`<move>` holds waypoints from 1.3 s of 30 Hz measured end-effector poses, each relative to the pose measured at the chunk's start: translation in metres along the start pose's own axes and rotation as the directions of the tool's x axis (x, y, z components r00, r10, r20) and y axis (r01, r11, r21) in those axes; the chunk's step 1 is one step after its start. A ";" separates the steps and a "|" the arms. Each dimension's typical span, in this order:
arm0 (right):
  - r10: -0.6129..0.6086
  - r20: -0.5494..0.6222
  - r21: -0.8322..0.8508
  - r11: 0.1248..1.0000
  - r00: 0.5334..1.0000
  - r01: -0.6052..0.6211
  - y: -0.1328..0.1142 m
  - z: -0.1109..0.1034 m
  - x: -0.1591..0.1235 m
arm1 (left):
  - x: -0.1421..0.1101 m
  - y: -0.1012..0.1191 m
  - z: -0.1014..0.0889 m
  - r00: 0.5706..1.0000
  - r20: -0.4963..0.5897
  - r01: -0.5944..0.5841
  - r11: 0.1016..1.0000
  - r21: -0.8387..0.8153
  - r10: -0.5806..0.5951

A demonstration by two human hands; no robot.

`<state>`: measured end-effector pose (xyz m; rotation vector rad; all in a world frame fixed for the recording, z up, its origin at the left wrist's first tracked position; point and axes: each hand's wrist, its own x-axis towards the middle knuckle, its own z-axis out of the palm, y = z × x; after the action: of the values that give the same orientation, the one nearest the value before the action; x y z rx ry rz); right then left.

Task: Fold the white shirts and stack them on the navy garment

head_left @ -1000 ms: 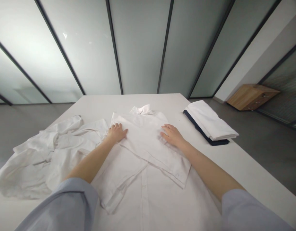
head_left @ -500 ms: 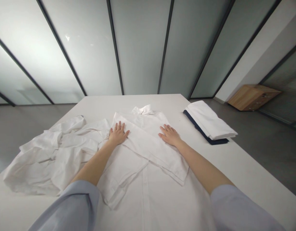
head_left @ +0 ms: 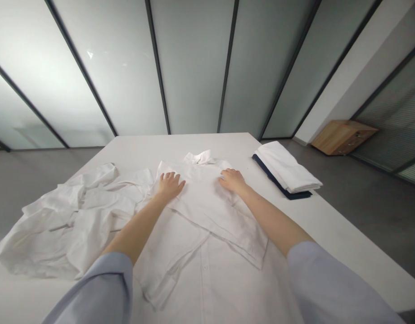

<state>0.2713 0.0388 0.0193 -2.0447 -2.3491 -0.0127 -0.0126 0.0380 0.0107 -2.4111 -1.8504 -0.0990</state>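
You are facing a crumpled white shirt (head_left: 65, 216) obstructing the side beyond your left hand (head_left: 170, 186), and a folded white stack (head_left: 285, 166) obstructing the side beyond your right hand (head_left: 232, 180); the forward route is running between them, over the collar (head_left: 199, 157) to the far tabletop (head_left: 180, 146).

The left hand (head_left: 170, 186) and right hand (head_left: 232, 180) rest on a white shirt (head_left: 202, 216) at center of the bench (head_left: 329, 234); crumpled cloth (head_left: 67, 220) lies left, folded cloth (head_left: 285, 168) upper right.
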 end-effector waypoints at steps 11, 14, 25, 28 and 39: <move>-0.022 0.095 0.080 0.997 0.995 0.015 -0.022 0.032 -0.001 | 0.005 0.006 0.025 0.991 0.127 -0.022 0.997 -0.072 0.031; -0.041 0.085 0.068 0.997 0.996 0.035 -0.024 0.033 -0.011 | -0.005 0.009 0.013 0.990 0.132 -0.032 0.998 -0.048 0.038; 0.071 -0.005 0.131 0.989 0.997 -0.070 -0.018 -0.007 0.029 | 0.047 0.012 -0.015 0.993 0.057 0.109 0.990 -0.084 -0.104; 0.128 -0.005 0.247 0.961 0.992 -0.123 -0.014 0.000 0.051 | 0.068 0.006 -0.001 0.981 0.054 0.192 0.953 -0.235 -0.184; 0.176 -0.007 0.530 0.835 0.984 -0.145 -0.008 0.026 0.082 | 0.109 -0.003 0.027 0.933 0.190 0.356 0.715 -0.602 -0.305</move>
<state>0.2519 0.1193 -0.0045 -1.9085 -1.8531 0.5166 0.0122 0.1462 -0.0040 -2.4108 -2.6080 -0.7921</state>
